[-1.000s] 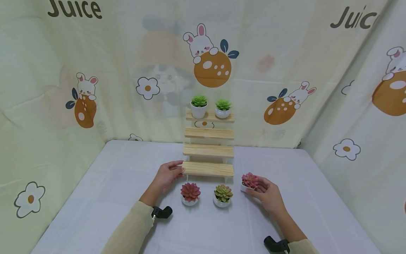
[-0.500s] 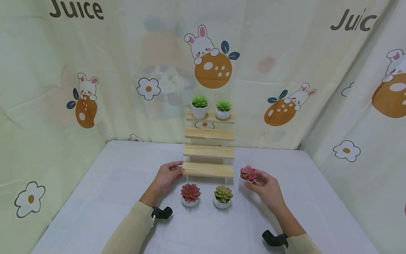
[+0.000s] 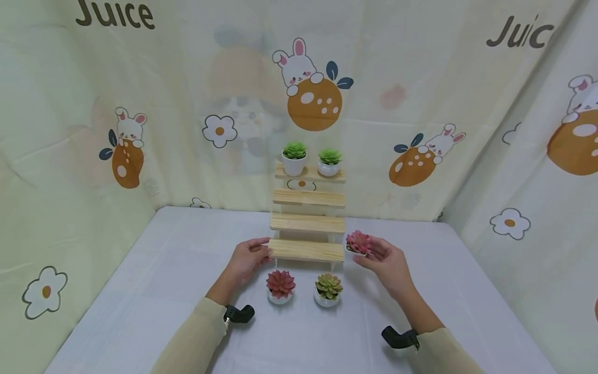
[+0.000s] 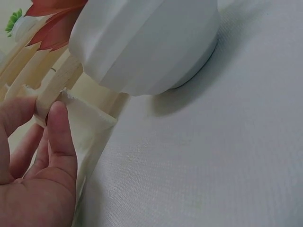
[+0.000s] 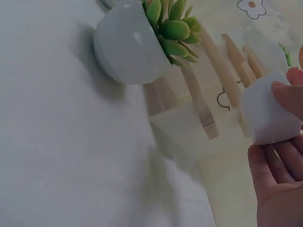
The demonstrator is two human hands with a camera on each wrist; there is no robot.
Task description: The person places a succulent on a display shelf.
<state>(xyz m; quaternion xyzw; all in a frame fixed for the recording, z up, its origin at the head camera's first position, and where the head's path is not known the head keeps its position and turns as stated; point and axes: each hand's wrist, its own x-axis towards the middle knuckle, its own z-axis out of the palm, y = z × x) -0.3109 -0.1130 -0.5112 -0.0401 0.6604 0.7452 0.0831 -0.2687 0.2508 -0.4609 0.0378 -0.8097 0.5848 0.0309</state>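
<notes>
My left hand (image 3: 247, 261) pinches the left end of the lowest step of a wooden tiered shelf (image 3: 306, 250); the left wrist view shows thumb and finger on either side of the board (image 4: 57, 87). With my right hand (image 3: 390, 262) I hold a pink potted succulent (image 3: 358, 242) just off the right end of that lowest step. Its white pot (image 5: 267, 111) is between thumb and fingers in the right wrist view. In front of the shelf stand a red potted succulent (image 3: 280, 285) and a yellow-green potted succulent (image 3: 328, 288).
Two green potted succulents, one on the left (image 3: 294, 158) and one on the right (image 3: 329, 161), stand on the top step. A patterned curtain (image 3: 187, 171) hangs behind the white-covered table (image 3: 187, 259). Black cameras sit on both wrists.
My right hand has lifted the pink potted succulent and moved it up and left, closer to the shelf. My left hand stays at the lowest step.
</notes>
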